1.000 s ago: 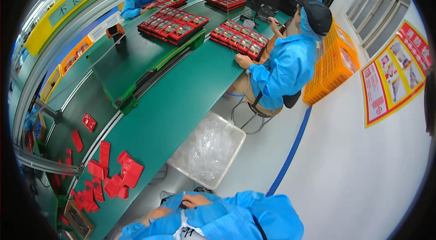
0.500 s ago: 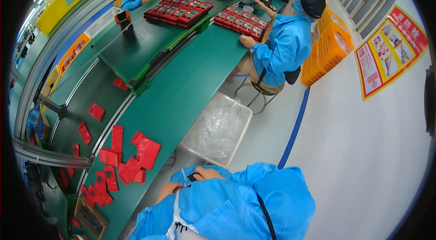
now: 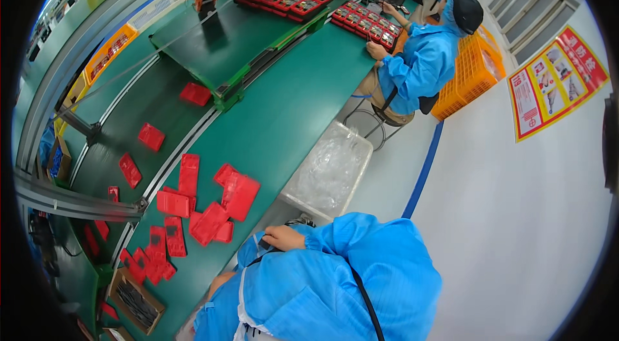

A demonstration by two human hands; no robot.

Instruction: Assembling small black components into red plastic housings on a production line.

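Note:
My right hand point(image 3: 285, 238) is in front of my body, close to the table's near edge. Its fingers are curled over a small black object point(image 3: 265, 245), whose kind I cannot make out. My left hand point(image 3: 221, 283) shows only as a patch of skin lower down, its fingers hidden behind my blue sleeve and gown. Beyond my hands, several red plastic pieces point(image 3: 241, 197) lie loosely overlapped on the green table point(image 3: 284, 109). Some of them have dark patches. An open cardboard box point(image 3: 155, 316) of thin dark parts sits left of my left hand.
A white bin point(image 3: 332, 170) lined with clear plastic stands beside the table. More red pieces point(image 3: 151, 137) lie on the sunken green belt. A metal frame point(image 3: 77, 202) crosses at left. A seated co-worker point(image 3: 416, 73) handles a red tray point(image 3: 367, 24); orange crates point(image 3: 464, 80) stand behind.
My view has shifted, so table and red pieces appear farther right. My right hand has moved up over the black object, covering more of it. Less of my left hand shows.

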